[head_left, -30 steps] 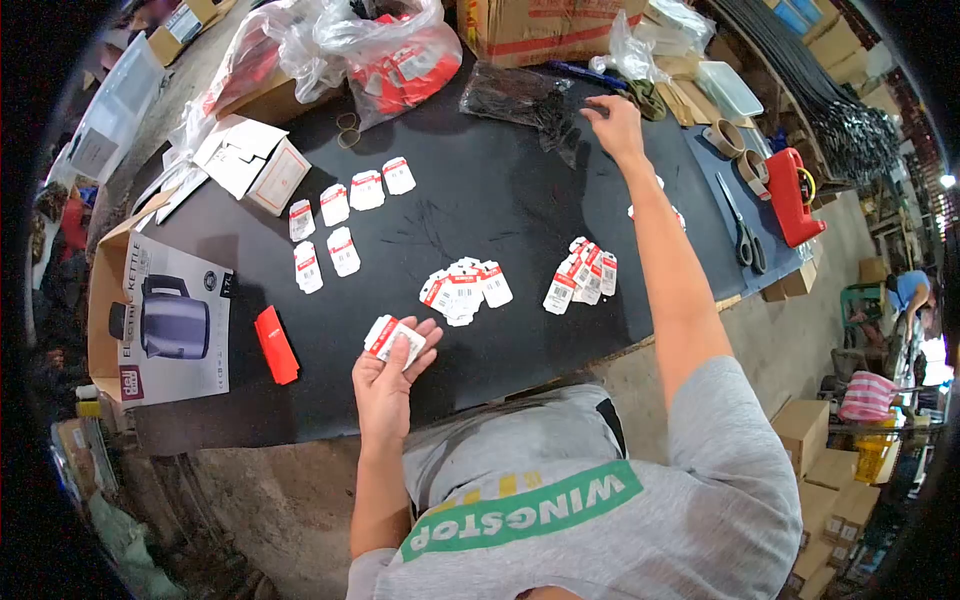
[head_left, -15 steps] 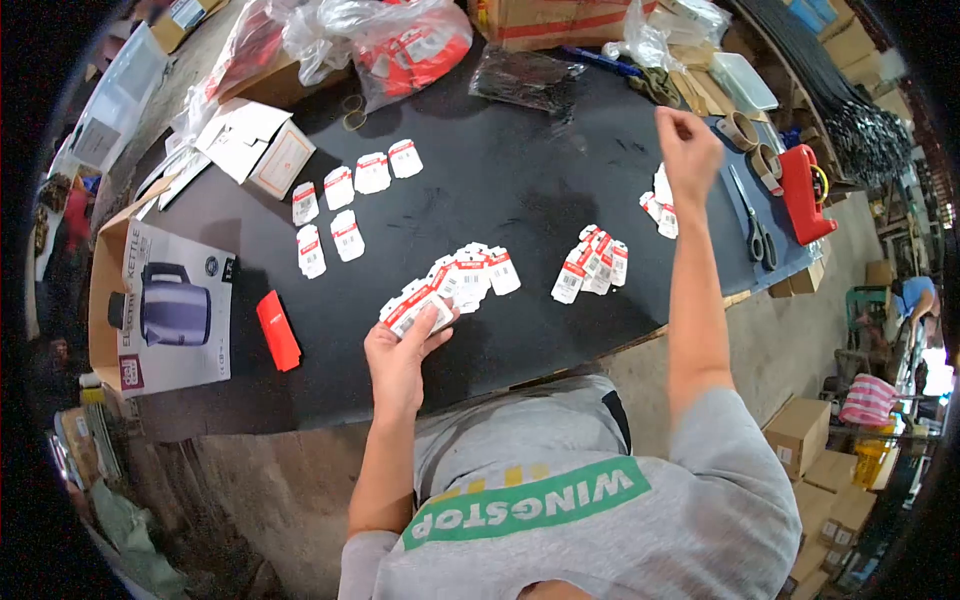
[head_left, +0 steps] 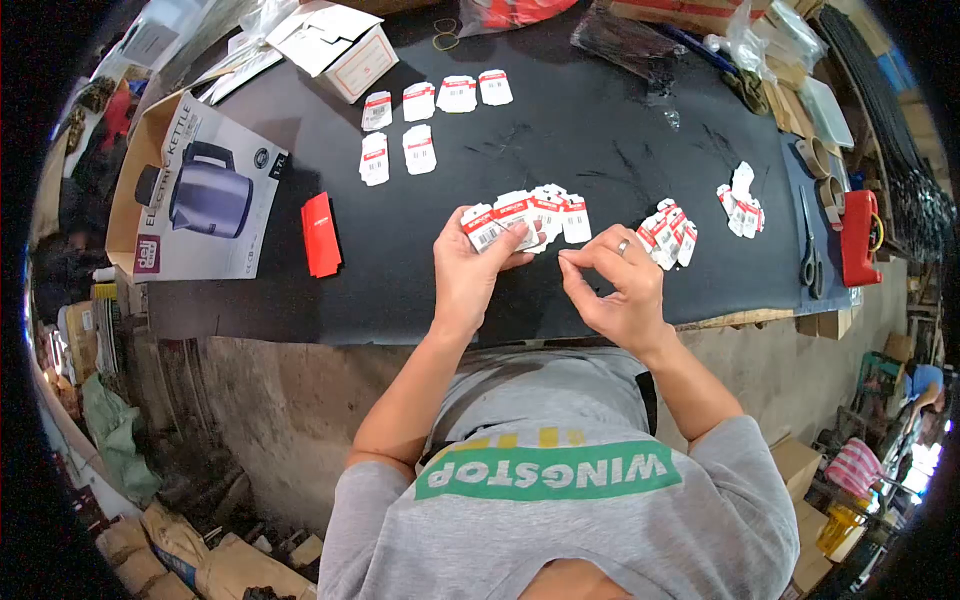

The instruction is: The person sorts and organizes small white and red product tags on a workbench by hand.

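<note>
My left hand is shut on a small stack of white tags with red tops, held just above the near part of the black table. Right beside it, my right hand has thumb and forefinger pinched together close to that stack; whatever is between them is too small to tell. A fanned pile of the same tags lies just behind my left hand. Two more piles lie to the right, one near my right hand and another farther off.
Single tags lie in a row and as a pair at the back left. A red flat piece and a kettle box are left. Scissors and a red tape dispenser sit right; a black bundle lies far back.
My right hand came back from the black bundle at the far side to the near edge, fingers pinched. My left hand rose with its tags to meet it. The view shifted down.
</note>
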A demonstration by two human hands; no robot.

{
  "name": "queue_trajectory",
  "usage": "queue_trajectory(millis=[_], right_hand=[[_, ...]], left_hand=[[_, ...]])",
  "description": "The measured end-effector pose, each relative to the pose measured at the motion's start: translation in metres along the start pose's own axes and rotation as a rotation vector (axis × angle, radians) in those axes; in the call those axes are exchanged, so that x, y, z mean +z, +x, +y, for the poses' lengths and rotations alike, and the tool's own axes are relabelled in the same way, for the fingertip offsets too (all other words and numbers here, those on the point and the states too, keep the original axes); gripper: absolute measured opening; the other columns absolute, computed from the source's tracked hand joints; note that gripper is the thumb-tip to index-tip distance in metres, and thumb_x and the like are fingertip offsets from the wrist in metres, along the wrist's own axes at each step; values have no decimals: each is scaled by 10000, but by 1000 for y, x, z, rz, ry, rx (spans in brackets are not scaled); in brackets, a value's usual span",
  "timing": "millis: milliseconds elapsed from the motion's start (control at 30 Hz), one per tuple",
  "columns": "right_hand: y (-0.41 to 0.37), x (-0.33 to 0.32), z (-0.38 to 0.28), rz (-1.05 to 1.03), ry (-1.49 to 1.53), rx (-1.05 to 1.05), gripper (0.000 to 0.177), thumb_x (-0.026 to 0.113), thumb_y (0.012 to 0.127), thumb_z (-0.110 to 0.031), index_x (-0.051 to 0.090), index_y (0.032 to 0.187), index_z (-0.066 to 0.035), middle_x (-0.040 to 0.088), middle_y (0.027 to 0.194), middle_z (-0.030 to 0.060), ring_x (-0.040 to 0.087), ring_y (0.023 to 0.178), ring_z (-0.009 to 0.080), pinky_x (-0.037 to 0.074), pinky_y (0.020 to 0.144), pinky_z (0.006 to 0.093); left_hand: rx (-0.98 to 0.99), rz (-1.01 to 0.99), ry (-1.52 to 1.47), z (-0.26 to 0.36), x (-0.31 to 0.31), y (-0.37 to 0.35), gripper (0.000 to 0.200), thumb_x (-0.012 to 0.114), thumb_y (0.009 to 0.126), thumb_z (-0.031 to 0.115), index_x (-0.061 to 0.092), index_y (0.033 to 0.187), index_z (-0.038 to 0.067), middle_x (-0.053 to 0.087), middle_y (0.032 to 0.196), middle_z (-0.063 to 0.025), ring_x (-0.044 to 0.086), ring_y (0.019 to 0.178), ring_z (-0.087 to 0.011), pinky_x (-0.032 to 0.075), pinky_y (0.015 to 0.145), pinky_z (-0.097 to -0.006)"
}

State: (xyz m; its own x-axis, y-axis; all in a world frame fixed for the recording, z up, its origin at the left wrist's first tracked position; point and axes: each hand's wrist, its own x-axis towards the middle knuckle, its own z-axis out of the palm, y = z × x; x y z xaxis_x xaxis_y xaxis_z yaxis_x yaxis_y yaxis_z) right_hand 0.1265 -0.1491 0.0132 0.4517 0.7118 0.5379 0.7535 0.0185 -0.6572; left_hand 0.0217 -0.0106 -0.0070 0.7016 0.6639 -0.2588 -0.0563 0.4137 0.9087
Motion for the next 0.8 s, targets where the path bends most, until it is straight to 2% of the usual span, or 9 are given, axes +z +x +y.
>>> queue_trajectory(millis=[233,800], right_hand=[[0,-3,-5,108,-51,-29,145,713,656,34,633,761,-25,583,699,68,549,652,224,427,588,315],[-2,-5,-4,110,-49,42,140,708,662,48,637,764,-16,599,691,78,563,646,222,441,582,319]], left_hand=[[-23,-9,-23,2,-2,-3,238,634,859,58,501,1048,-3,662,985,-146,683,855,-214,578,669,-259],[55,-14,18,-3,-2,-3,248,629,858,36,482,1046,-30,652,994,-170,681,862,-229,588,658,-264]])
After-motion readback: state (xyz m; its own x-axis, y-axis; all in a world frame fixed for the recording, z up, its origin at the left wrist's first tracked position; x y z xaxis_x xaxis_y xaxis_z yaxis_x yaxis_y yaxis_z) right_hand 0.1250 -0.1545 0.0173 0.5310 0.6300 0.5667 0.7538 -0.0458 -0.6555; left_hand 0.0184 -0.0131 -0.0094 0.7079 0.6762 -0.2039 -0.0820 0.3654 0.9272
